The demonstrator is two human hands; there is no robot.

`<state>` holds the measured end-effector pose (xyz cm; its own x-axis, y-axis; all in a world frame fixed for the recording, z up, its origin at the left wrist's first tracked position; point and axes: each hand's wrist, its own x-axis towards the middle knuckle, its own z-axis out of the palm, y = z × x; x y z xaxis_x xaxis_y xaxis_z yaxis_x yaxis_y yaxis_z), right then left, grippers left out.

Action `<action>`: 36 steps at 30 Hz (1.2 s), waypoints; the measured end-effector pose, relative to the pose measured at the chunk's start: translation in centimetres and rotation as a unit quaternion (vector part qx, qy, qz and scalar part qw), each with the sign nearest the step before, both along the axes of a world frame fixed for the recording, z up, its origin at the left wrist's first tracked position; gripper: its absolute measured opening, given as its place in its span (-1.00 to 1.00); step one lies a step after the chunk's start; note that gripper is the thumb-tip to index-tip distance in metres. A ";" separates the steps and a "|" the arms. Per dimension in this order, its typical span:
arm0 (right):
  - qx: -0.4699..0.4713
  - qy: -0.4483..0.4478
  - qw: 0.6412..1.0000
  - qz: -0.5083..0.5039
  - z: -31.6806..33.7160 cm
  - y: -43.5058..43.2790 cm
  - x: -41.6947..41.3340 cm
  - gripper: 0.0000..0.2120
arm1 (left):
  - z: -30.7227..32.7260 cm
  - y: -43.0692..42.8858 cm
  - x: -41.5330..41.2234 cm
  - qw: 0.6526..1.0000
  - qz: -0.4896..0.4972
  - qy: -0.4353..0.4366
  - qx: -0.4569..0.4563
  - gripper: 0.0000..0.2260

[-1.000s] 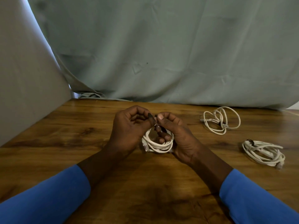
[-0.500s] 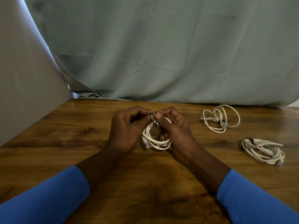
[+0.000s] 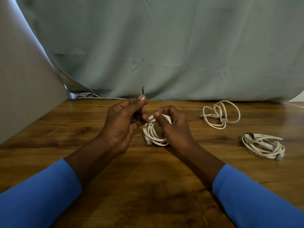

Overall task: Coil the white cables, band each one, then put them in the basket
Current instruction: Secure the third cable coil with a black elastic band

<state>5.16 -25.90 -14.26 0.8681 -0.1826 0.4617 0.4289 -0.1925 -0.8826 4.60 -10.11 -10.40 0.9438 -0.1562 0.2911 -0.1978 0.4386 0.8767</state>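
White coiled cable (image 3: pixel 153 134) rests on the wooden bench (image 3: pixel 65 129), its top held in the curled right grip (image 3: pixel 174 127). Just beside it, the left grip (image 3: pixel 121 124) pinches a thin dark band (image 3: pixel 142 91), one end poking up.

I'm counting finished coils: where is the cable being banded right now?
Head view: the coiled white cable is mid-table, gripped by the right hand, with the left hand pinching a dark band just left of it.

Coil (image 3: pixel 152 134) partly behind right hand (image 3: pixel 175 130)
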 end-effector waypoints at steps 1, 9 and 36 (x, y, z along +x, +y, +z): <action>-0.015 -0.008 1.000 -0.002 -0.1 0.1 0.1 -0.91 | -0.1 0.0 0.1 1.000 0.014 0.015 0.017 -0.88; -0.012 -0.045 0.999 0.012 0.0 0.2 -0.3 -0.92 | -0.8 0.3 0.3 0.984 0.005 0.038 0.174 -0.88; 0.054 -0.023 0.996 0.073 0.9 0.1 -1.1 -0.87 | -1.4 0.0 0.3 0.990 0.015 0.017 0.143 -0.87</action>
<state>4.01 -25.82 -13.35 0.8679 -0.1065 0.4852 0.4850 -0.0293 -0.8740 4.86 -10.10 -11.79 0.9579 -0.1987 0.2070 -0.1751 0.1666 0.9703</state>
